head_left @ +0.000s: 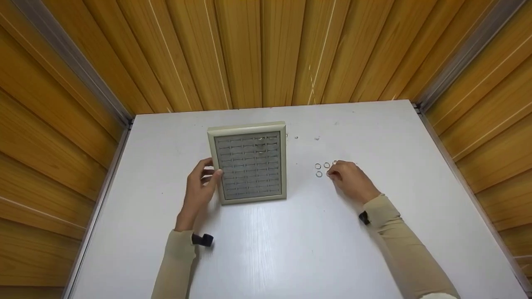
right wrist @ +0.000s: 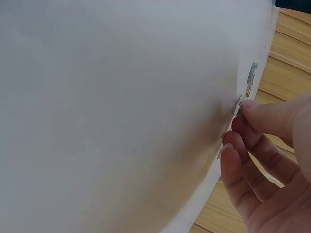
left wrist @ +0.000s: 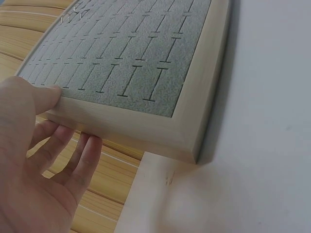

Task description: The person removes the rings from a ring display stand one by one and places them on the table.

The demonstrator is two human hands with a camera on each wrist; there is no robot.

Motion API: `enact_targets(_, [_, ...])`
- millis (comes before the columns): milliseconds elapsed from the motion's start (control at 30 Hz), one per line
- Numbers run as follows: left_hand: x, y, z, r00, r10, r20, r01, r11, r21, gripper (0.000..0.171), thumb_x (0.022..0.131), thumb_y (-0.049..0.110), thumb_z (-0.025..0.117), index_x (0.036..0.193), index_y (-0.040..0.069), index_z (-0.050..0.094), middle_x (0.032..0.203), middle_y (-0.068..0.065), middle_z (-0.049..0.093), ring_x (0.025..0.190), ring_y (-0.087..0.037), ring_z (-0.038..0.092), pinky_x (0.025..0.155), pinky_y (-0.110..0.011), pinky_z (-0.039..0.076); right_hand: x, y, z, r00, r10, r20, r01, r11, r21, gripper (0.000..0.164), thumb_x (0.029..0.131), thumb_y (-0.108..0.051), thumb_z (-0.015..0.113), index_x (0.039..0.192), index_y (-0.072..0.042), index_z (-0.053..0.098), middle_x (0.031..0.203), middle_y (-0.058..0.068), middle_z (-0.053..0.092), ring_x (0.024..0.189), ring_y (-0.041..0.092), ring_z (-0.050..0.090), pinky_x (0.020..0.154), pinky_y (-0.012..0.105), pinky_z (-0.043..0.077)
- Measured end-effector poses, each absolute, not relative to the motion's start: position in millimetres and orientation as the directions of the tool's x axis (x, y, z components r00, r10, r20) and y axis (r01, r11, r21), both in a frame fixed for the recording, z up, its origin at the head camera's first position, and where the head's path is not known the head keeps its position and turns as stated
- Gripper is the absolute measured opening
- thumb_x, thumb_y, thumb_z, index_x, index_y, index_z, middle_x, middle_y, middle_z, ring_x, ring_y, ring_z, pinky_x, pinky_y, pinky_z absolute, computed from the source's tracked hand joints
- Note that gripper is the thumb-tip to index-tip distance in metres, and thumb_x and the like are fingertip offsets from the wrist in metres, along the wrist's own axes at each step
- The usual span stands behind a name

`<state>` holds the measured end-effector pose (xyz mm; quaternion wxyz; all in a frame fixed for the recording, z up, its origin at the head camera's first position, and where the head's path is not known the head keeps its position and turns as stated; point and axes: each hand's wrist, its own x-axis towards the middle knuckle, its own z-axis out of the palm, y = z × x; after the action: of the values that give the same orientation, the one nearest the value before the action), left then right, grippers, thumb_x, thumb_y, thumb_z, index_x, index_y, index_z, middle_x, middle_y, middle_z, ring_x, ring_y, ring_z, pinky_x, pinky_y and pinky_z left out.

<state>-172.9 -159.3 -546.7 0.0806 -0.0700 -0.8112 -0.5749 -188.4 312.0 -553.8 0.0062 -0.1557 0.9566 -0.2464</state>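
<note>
My left hand (head_left: 199,189) grips the left edge of a ring display tray (head_left: 253,200), thumb on the front and fingers behind. The tray has a pale frame and a grey slotted pad, and stands tilted up on the table. A few rings (left wrist: 73,16) sit in slots near its top right in the head view. My right hand (head_left: 353,180) is down at the tabletop, thumb and forefinger pinching a ring (right wrist: 237,105), partly hidden by the fingertips. Beside it lies a small group of loose rings (head_left: 319,177), some covered by the hand.
The white table (head_left: 266,257) carries everything. Several tiny shiny pieces (head_left: 317,138) lie behind, to the right of the tray. Yellow wood-look panels (head_left: 282,54) enclose the table at the back and both sides.
</note>
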Motion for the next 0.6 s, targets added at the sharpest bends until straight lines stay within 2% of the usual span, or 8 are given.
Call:
enact_targets(200, [-173.7,-159.3,-548.3,-0.977,0.015,0.211,0.205,0.329,0.922,0.041,0.106,0.027,0.070,0.144,0.015,0.061,0.132,-0.008,0.065,0.115,-0.028,0.069,0.103,-0.045,0.060,-186.6,312.8,-551.5,-0.951,-0.301,0.076,-0.299,0.823,-0.482,0.011,0.101,-0.004,0.073,0.107,-0.004,0.082,0.101,0.007,0.076,0.099,0.027,0.074,0.089,0.044,0.065])
enact_targets(400, [-173.4,-159.9,-549.5,-0.978,0.017,0.207,0.201,0.321,0.925,0.040,0.107,0.031,0.069,0.144,0.019,0.062,0.132,-0.006,0.066,0.114,-0.025,0.069,0.104,-0.043,0.060,-185.7,311.8,-546.1,-0.954,-0.293,0.071,-0.290,0.827,-0.481,0.012,0.102,-0.009,0.073,0.109,-0.004,0.080,0.101,0.006,0.074,0.096,0.023,0.073,0.086,0.040,0.065])
enact_targets(600, [-174.2,-160.2,-551.1,-0.972,0.032,0.232,0.230,0.306,0.924,0.039,0.106,0.028,0.070,0.143,0.017,0.062,0.131,-0.007,0.066,0.114,-0.028,0.070,0.102,-0.046,0.060,-185.0,309.3,-538.9,-0.946,-0.306,0.106,-0.317,0.812,-0.490,0.013,0.100,-0.005,0.074,0.111,-0.001,0.079,0.101,0.008,0.075,0.098,0.025,0.075,0.087,0.041,0.066])
